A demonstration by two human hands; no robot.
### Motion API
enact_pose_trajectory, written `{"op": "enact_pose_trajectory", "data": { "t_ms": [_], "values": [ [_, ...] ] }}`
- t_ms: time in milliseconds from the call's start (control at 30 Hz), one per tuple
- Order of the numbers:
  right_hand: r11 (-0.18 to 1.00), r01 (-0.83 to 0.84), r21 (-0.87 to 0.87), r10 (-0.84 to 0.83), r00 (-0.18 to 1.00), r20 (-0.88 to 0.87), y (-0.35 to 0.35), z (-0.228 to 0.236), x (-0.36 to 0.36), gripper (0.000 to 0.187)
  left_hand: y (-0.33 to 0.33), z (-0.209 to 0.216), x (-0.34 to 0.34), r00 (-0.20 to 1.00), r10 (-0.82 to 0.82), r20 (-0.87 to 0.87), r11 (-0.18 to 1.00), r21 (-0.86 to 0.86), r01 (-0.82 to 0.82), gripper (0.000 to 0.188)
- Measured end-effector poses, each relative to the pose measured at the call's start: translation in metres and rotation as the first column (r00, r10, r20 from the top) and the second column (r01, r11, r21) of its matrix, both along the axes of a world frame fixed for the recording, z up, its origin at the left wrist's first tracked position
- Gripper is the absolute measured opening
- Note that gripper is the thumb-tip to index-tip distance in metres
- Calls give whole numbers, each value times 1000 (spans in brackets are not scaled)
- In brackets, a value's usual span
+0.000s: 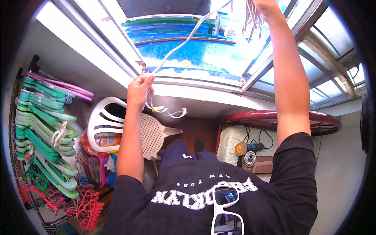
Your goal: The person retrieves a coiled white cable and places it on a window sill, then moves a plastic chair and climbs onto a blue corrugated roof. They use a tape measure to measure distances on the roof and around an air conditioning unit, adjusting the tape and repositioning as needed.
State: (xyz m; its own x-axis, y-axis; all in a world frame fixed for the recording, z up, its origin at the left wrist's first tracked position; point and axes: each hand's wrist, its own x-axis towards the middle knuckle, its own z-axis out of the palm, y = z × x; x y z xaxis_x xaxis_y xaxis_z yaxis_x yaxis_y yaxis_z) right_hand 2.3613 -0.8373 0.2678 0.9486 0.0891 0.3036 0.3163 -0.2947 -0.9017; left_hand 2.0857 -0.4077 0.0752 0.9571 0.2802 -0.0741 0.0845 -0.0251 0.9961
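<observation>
My left hand (141, 91) is closed in a pinch on a white cord (172, 53), in front of the window sill. From there the cord rises slantwise to the upper right. Below the fingers its loose end (180, 114) hangs in a curl, with a small yellow piece (158, 109) near the hand. My right hand (268, 8) is raised high at the upper edge, partly cut off by the picture. It grips a looped bundle of the white cord (252, 21), whose strands dangle in front of the bright window opening.
A window frame (188, 81) spans the far side, with blue surfaces outside. Hangers (47, 129) crowd a rack at left. A white plastic chair (150, 137) stands beside my left arm. At right, a grinder (250, 147) and a coiled cord (250, 159) lie on a patterned covering (231, 139).
</observation>
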Motion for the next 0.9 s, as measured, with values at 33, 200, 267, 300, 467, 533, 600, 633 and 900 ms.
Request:
{"op": "enact_pose_trajectory", "data": {
  "t_ms": [33, 200, 267, 300, 467, 533, 600, 633, 900],
  "values": [
    [999, 8, -31, -7, 1000, 13, -1, -6, 10, 43, -1, -1, 4, 1000, -20, 24, 997, -78, 22, 27],
    [992, -18, -128, 20, 1000, 17, 4, -46, 34, 39, 17, 7, 18, 998, -8, 65, 866, -498, 39, 26],
    [992, -72, -101, 66, 996, -61, 6, -58, 26, 37, 28, 12, 27, 995, -25, 93, 843, -533, 71, 27],
    [992, -121, -42, 113, 981, -160, 7, -62, 19, 41, 33, 14, 32, 998, -7, 61, 826, -562, 41, 27],
    [909, -352, 223, 410, 855, -319, 28, -83, -12, 33, 42, 1, 61, 998, -34, 50, 659, -749, 60, 32],
    [853, -387, 351, 501, 796, -339, 38, -97, -18, 35, 35, -12, 65, 983, -165, 78, 602, -782, 163, 36],
    [799, -372, 472, 558, 752, -352, 49, -111, -20, 39, 18, -26, 63, 875, -463, 141, 634, -637, 438, 76],
    [749, -367, 551, 605, 719, -343, 54, -117, -20, 46, 7, -32, 64, 762, -638, 108, 557, -619, 554, 91],
    [472, -230, 851, 686, 702, -191, 94, -139, -16, 51, -46, -73, 87, 400, -657, -639, 472, 65, 879, 80]
  ]
}}
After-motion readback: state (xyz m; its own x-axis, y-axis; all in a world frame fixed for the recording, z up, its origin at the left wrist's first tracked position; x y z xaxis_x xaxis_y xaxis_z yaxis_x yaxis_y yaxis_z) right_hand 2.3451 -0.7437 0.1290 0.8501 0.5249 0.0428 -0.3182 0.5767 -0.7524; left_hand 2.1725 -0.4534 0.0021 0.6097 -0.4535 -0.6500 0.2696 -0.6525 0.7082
